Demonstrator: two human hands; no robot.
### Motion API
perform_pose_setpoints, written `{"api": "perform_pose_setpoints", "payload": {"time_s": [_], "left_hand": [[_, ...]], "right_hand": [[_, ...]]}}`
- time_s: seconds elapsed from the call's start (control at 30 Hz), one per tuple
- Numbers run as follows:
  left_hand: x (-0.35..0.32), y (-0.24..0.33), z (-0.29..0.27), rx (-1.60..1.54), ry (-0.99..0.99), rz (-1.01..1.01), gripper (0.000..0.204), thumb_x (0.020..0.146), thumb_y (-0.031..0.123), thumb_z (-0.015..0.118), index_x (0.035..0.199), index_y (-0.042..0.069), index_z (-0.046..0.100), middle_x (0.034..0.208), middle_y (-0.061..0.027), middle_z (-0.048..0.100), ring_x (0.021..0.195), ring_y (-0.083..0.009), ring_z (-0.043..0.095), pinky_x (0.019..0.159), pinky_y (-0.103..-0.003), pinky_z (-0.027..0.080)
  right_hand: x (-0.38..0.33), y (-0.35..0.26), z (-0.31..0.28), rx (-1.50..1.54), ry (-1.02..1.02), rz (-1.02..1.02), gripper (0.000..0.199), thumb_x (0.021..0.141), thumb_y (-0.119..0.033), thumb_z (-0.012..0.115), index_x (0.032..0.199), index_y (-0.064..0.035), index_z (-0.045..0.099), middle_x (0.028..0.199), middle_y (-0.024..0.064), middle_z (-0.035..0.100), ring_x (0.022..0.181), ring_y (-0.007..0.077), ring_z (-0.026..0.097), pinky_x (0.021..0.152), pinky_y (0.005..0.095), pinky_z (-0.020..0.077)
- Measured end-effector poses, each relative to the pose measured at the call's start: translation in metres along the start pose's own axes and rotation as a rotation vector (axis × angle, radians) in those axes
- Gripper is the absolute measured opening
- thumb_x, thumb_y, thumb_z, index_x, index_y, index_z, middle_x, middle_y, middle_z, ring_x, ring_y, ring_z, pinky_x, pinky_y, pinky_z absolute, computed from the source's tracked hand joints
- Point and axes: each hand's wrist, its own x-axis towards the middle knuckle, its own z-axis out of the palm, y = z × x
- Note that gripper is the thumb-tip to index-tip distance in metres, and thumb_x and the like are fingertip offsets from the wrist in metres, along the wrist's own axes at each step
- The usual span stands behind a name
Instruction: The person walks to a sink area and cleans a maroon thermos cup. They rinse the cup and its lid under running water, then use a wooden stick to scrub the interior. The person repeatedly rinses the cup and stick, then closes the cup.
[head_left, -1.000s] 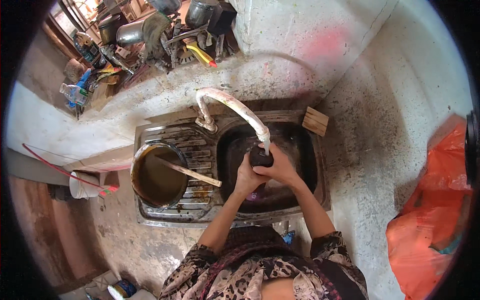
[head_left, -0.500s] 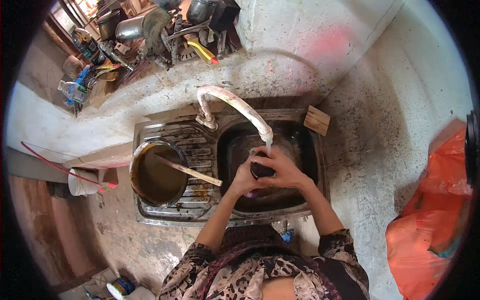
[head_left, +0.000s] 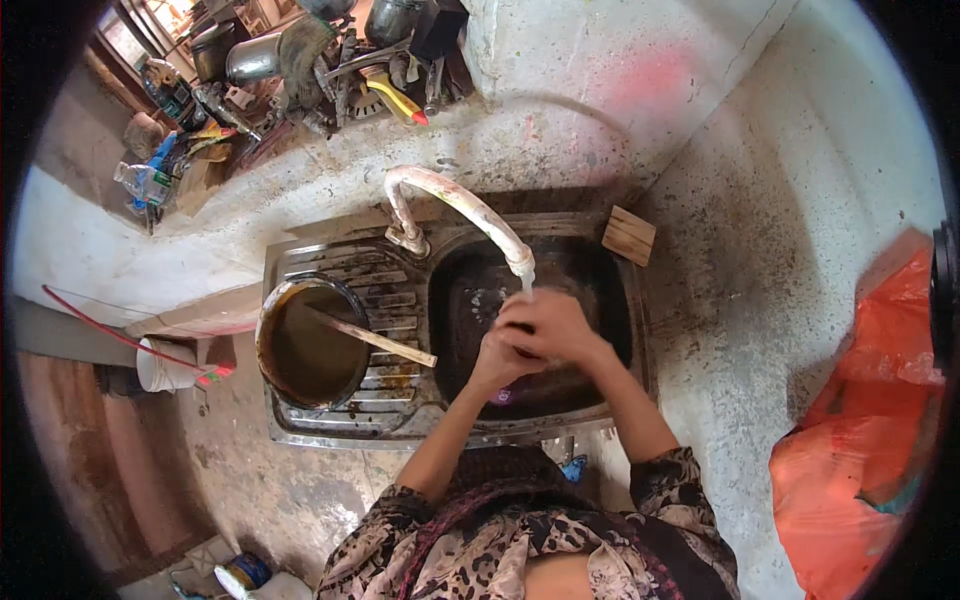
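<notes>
Over the basin: both hands meet under the tap's mouth, above the sink (head_left: 620, 300).
Right hand (head_left: 555, 325): curled over the left, fingers pressed together.
Left hand (head_left: 497, 358): cupped beneath; held object cannot be told.
Tap (head_left: 455, 205): white, curved.
Pot (head_left: 305, 340): brown liquid, wooden stick (head_left: 375, 338) across it, on the drainboard.

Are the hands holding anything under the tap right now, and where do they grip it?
It cannot be told: the right hand lies over the left hand under the tap, above the sink, hiding whatever is between them.
</notes>
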Motion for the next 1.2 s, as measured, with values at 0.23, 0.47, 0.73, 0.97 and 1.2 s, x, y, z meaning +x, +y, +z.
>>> {"api": "perform_pose_setpoints", "payload": {"time_s": [0.23, 0.47, 0.73, 0.97, 1.2], "left_hand": [[0.009, 0.022, -0.005, -0.270, 0.179, -0.184, 0.084, 0.050, 0.016, 0.082, 0.121, 0.001, 0.040, 0.107, -0.0137, 0.058, 0.099, -0.0237, 0.058, 0.087, -0.034, 0.046], [-0.003, 0.038, -0.011, 0.009, 0.180, 0.024, 0.081, 0.052, 0.017, 0.084, 0.121, 0.005, 0.044, 0.118, -0.0144, 0.051, 0.112, -0.0284, 0.049, 0.093, -0.039, 0.039], [-0.045, 0.008, 0.008, -0.368, 0.083, -0.082, 0.065, 0.072, 0.004, 0.058, 0.132, 0.015, 0.038, 0.137, -0.0071, 0.036, 0.127, -0.0246, 0.033, 0.102, -0.044, 0.026], [-0.041, 0.016, 0.015, -1.547, -0.086, -0.693, 0.060, 0.085, 0.049, 0.053, 0.130, 0.013, 0.038, 0.119, -0.0067, 0.052, 0.104, -0.0197, 0.053, 0.087, -0.041, 0.044], [-0.044, -0.006, 0.027, -1.315, 0.157, -0.549, 0.052, 0.085, 0.034, 0.058, 0.127, 0.011, 0.039, 0.113, -0.0048, 0.053, 0.098, -0.0198, 0.057, 0.081, -0.037, 0.049]], "right_hand": [[-0.021, 0.014, 0.056, 1.265, 0.413, 0.578, 0.064, 0.092, -0.056, 0.028, 0.123, -0.0033, 0.049, 0.116, 0.0082, 0.055, 0.106, 0.0175, 0.052, 0.093, 0.0340, 0.0398], [-0.064, 0.011, 0.082, 1.682, 0.228, 1.036, 0.062, 0.089, -0.059, 0.035, 0.123, -0.0092, 0.049, 0.116, 0.0099, 0.054, 0.110, 0.0206, 0.051, 0.095, 0.0381, 0.0409], [-0.047, 0.028, 0.055, 1.742, 0.455, 0.598, 0.051, 0.083, -0.041, 0.052, 0.116, -0.0011, 0.048, 0.103, 0.0149, 0.060, 0.087, 0.0245, 0.063, 0.079, 0.0366, 0.0527], [-0.031, 0.044, 0.084, 1.545, 0.469, 0.386, 0.058, 0.083, -0.035, 0.053, 0.128, -0.0015, 0.036, 0.114, 0.0182, 0.053, 0.095, 0.0262, 0.059, 0.081, 0.0340, 0.0501], [-0.058, 0.025, 0.084, 0.500, 0.217, 0.219, 0.058, 0.092, -0.039, 0.040, 0.136, -0.0027, 0.032, 0.138, 0.0185, 0.031, 0.127, 0.0308, 0.031, 0.105, 0.0399, 0.0230]]}}
